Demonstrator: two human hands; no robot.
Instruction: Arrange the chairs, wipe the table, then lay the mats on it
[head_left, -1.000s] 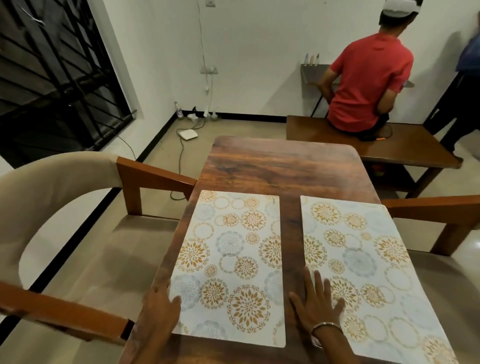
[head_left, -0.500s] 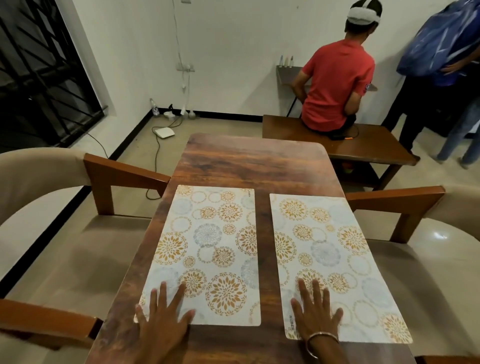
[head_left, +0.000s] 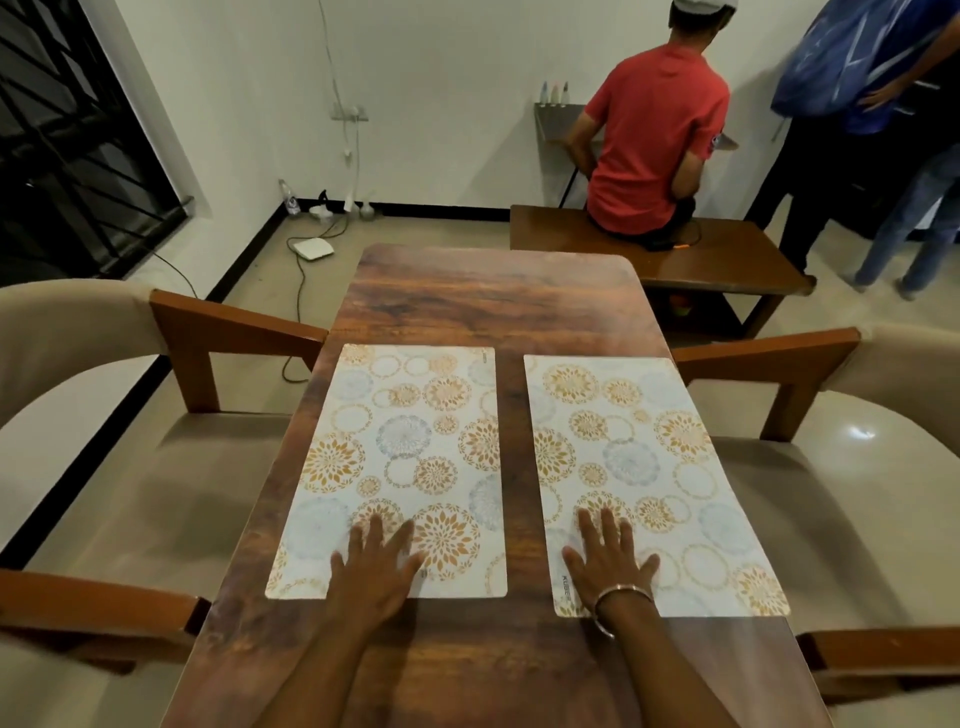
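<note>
Head view: left hand (head_left: 376, 569), right hand (head_left: 613, 566) press flat on table's (head_left: 493, 296) mats (head_left: 410, 441).

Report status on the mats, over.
Left hand flat on left mat, right hand flat on right mat. Mats side by side on table, apart. Nothing in the way.

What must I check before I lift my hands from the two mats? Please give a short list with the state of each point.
1. Left hand flat on the left mat: ok.
2. Right hand flat on the right mat: ok.
3. Both mats lie flat on the table, no raised corner: ok.
4. Near edges of the mats in one line: not ok, the right mat sits slightly nearer to the person.
5. Right mat inside the table's edge: cannot tell, its outer side runs along that edge.
6. Left chair and right chair drawn up to the table: ok.
</note>
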